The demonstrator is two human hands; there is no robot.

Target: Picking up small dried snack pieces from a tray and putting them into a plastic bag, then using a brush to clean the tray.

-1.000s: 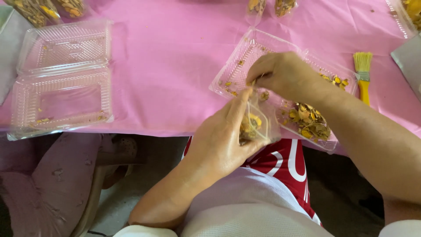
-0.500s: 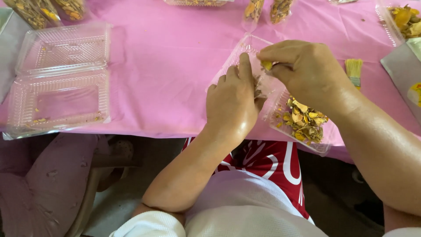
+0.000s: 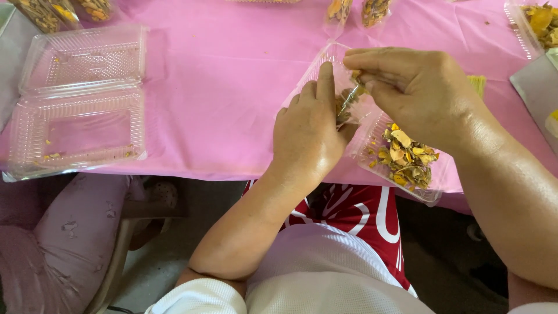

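My left hand [image 3: 311,131] holds a small clear plastic bag [image 3: 347,103] with dried yellow-brown pieces in it, over an open clear clamshell tray [image 3: 433,189]. My right hand [image 3: 418,93] pinches at the bag's mouth with thumb and fingers, touching the left hand. A heap of dried yellow and brown pieces [image 3: 404,157] lies in the tray's near half, below my right hand. The tray hangs partly over the front edge of the pink tablecloth [image 3: 221,87].
An open clear clamshell box [image 3: 78,99], holding only crumbs, sits at the left. Filled small bags [image 3: 52,11] lie at the far left, two more bags [image 3: 357,10] at the back. Another tray of pieces [image 3: 537,23] stands far right. A person's pink-trousered leg [image 3: 70,232] is below left.
Both hands have come together and risen over the tray. The left hand turned the bag up from the near edge, and the right hand moved from the tray onto the bag's mouth.
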